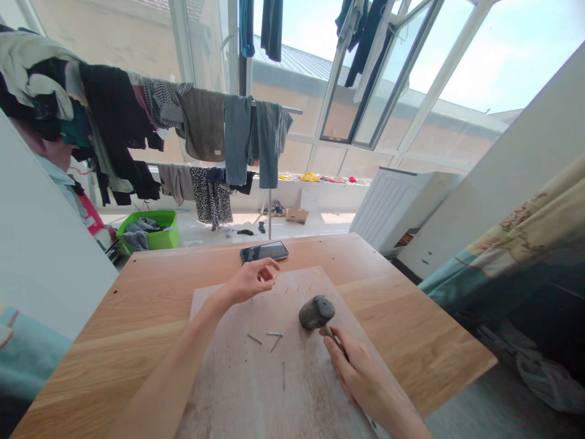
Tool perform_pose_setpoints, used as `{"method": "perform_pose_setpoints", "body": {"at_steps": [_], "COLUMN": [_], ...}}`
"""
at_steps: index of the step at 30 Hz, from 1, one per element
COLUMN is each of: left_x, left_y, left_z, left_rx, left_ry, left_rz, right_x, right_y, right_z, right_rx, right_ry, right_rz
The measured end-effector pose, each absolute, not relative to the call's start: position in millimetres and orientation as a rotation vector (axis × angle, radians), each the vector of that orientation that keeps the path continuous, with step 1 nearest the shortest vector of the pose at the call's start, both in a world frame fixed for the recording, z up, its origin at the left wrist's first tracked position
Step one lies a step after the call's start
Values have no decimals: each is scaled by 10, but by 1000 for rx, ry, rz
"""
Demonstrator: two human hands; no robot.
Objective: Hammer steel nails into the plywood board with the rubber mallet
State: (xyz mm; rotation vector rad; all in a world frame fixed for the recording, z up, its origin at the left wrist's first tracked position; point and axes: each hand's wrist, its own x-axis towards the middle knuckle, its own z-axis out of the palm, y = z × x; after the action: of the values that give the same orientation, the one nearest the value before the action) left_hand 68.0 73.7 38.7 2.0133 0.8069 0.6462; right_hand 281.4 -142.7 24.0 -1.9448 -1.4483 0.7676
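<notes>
My left hand (253, 280) is over the far part of a pale wooden board (228, 396), its fingers curled in a pinch around what looks like a thin nail (276, 275), mostly hidden by the fingertips. In my right hand (359, 363) is the handle of a mallet with a dark, rounded head (316, 312), held low over the board's right side. A few thin nails (299, 286) stand upright in the board, right of my left hand. Several loose nails (275, 334) lie on the middle of the board, with small dark holes around them.
The board lies on a wooden table (402, 305). A smartphone (264, 251) rests just beyond the board. Past the table are a green tub (153, 228) with cloth in it, a rack of hanging clothes (203, 125) and a white cabinet-like unit (384, 204). A curtain (512, 244) hangs at the right.
</notes>
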Motion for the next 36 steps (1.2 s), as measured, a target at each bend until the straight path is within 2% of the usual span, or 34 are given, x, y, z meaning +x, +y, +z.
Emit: {"method": "perform_pose_setpoints", "body": {"at_steps": [8,36], "left_x": [718,695], "left_y": [729,753], "left_z": [258,127], "left_rx": [2028,1979], "left_ry": [796,730], "left_rz": [622,540], "right_x": [2805,2821], "right_y": [-1425,-1436], "right_z": [225,152], "right_rx": [-1969,-1938], "right_ry": [-1444,-1418], "right_rz": [834,699]}}
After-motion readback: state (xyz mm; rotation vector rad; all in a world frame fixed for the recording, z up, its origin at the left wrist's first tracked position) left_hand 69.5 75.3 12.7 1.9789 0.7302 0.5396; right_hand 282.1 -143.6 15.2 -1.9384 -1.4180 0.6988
